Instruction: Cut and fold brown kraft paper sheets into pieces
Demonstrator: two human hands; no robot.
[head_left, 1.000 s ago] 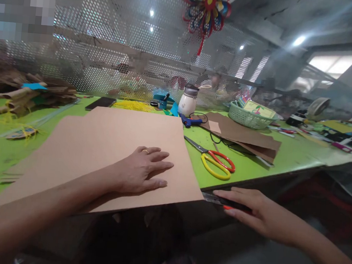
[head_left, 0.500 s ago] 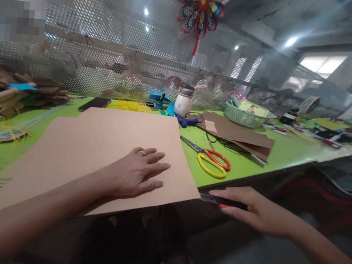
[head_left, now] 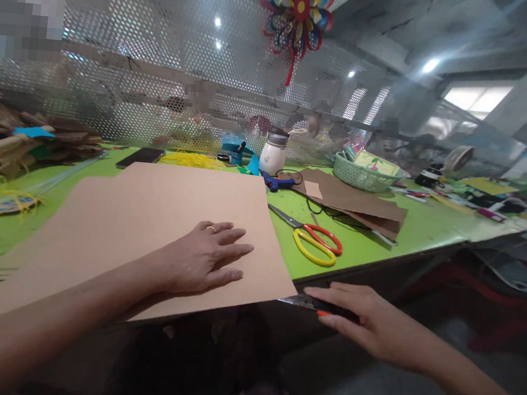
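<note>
A large sheet of tan cardboard (head_left: pixel 171 202) lies on the green table, its front edge reaching past the table's edge. My left hand (head_left: pixel 210 254) rests palm down on the sheet, fingers spread, a ring on one finger. In my right hand (head_left: pixel 363 323) is a utility knife (head_left: pixel 327 307), dark-bodied with an orange-red part. Its blade points left, at the sheet's front right corner; whether it touches the cardboard I cannot tell. Scissors (head_left: pixel 308 238) with one red and one yellow handle lie on the table just right of the sheet.
Behind the scissors are a blue glue gun (head_left: pixel 276 181) and brown cardboard pieces (head_left: pixel 355 202). A white bottle (head_left: pixel 273 152), green basket (head_left: pixel 364 174) and phone (head_left: pixel 140 158) stand or lie farther back. Cardboard scraps (head_left: pixel 65 143) are heaped at left. The table edge (head_left: pixel 378 257) slants away right.
My right hand has moved a little left and down with the knife, whose blade now reaches past the sheet's corner along its front edge. My left hand stays in place.
</note>
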